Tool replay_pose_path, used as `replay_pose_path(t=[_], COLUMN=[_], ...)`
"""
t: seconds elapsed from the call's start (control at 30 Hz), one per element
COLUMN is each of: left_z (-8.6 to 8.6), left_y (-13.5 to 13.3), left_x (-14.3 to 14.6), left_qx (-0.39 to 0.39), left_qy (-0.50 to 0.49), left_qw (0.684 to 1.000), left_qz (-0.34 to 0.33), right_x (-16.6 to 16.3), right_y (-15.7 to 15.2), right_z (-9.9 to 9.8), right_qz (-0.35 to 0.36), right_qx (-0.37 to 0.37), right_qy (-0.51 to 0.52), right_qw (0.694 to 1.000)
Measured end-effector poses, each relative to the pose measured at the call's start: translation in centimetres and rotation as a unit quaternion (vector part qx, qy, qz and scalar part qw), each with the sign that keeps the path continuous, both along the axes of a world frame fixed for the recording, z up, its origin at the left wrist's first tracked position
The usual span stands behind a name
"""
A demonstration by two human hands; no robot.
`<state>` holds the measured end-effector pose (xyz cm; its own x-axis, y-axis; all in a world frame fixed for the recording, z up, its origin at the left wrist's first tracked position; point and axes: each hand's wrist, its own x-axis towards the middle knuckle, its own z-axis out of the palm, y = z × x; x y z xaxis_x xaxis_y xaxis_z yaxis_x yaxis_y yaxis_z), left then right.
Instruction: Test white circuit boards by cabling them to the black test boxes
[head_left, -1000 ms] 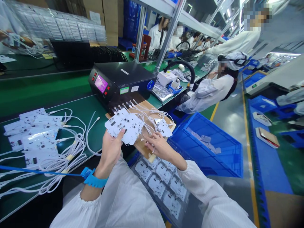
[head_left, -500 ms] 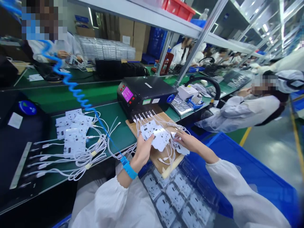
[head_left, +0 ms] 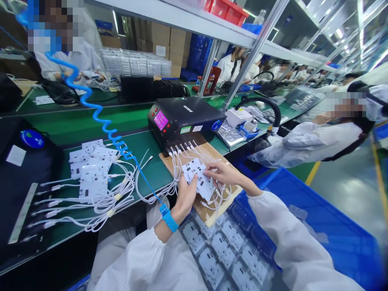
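Note:
My left hand [head_left: 186, 194] is closed on a few overlapping white circuit boards [head_left: 205, 186], its thumb lying on top of them. The fingers of my right hand [head_left: 223, 173] are pinched at the upper right edge of these boards. Beneath lies a brown cardboard sheet [head_left: 167, 162], with white cables [head_left: 177, 180] running over it from the front of a black tester box [head_left: 189, 111] with a pink screen. A blue strap [head_left: 169, 218] circles my left wrist, tied to a coiled blue cord [head_left: 98, 115].
More white boards [head_left: 93, 180] and bundled cables [head_left: 117, 198] lie left on the green bench, beside another black box [head_left: 26, 178]. Clear plastic trays of boards [head_left: 222, 248] sit below, near a blue bin [head_left: 336, 230]. A co-worker [head_left: 321, 137] sits at right.
My right hand has moved left, from a separate board at the right to the boards in my left hand. That separate board is no longer visible on the right.

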<state>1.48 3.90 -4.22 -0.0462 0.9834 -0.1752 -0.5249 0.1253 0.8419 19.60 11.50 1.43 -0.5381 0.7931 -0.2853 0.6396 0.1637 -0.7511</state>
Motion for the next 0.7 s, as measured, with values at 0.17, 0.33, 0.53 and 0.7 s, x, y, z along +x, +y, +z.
replay_pose_path(t=[0.17, 0.33, 0.53, 0.7], left_z=[-0.1, -0.4, -0.2, 1.2], left_y=[-0.2, -0.1, 0.3, 0.2], left_x=[-0.5, -0.7, -0.5, -0.8], left_qx=[0.02, 0.014, 0.013, -0.022], left_qy=[-0.008, 0.008, 0.017, -0.022], left_qw=[0.999, 0.998, 0.999, 0.999], left_qz=[-0.041, -0.052, -0.042, -0.03], right_x=[-1.7, -1.9, -1.1, 1.1], right_y=[-0.6, -0.6, -0.6, -4.3], right_z=[-1.0, -1.5, -1.8, -2.4], right_qz=[-0.024, -0.003, 0.002, -0.032], right_qx=[0.003, 0.05, 0.057, 0.214], right_qy=[0.01, 0.014, 0.048, -0.08], right_qw=[1.0, 0.999, 0.997, 0.973])
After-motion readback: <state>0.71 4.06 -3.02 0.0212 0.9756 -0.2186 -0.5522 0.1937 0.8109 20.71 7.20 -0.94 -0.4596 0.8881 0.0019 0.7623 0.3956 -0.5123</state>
